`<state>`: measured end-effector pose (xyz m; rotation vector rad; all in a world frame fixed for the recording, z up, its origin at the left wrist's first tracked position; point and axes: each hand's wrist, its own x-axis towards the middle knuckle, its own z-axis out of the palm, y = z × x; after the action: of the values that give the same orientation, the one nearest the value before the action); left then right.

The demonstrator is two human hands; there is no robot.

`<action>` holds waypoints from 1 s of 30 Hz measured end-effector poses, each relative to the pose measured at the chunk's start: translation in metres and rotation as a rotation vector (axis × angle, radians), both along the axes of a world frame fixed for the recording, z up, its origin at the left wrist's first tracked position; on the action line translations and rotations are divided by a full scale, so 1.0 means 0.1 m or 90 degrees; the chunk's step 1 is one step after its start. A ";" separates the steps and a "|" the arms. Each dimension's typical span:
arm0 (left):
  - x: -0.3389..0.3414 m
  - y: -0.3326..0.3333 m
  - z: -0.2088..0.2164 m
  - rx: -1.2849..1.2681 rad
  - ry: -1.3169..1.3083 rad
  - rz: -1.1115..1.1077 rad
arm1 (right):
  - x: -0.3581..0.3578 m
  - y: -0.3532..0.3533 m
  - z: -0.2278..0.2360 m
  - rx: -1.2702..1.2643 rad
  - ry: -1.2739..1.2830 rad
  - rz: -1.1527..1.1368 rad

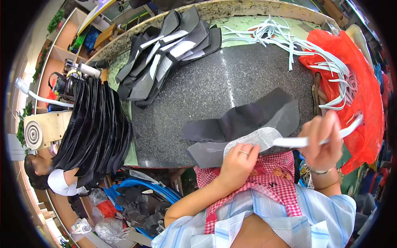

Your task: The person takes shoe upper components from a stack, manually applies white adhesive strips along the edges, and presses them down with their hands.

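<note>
On the dark work surface lies a grey cut piece of sheet material, with a lighter grey fuzzy patch on its middle. My left hand presses on the patch's near edge, fingers bent and close together; its thumb is hidden. In my right hand, pinched and slightly blurred, is a white strip. One end of the strip reaches the patch's right end and the other trails toward the red bag. Just beyond lies a black curved piece, partly overlapping the grey one.
A fanned pile of black and grey pieces lies at the back left. More white strips run along the far edge to a red plastic bag. Black pieces hang at the left, near another person. A blue basket stands below.
</note>
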<state>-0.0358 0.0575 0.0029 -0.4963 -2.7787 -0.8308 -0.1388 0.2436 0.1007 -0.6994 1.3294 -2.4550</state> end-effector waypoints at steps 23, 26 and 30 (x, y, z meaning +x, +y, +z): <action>0.04 -0.70 0.06 0.393 -0.280 0.436 | -0.02 -0.44 -0.72 0.784 0.257 0.000; 0.02 -0.60 0.12 0.039 -0.039 0.385 | -0.06 -0.44 -0.73 0.823 0.266 0.016; -0.07 -0.13 0.24 -0.059 0.052 0.074 | -0.10 -0.42 -0.75 0.793 0.271 0.031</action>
<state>-0.0433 0.0446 0.0270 -0.3699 -2.7505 -0.6445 -0.1490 0.2017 0.0262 -0.8292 2.4758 -1.0020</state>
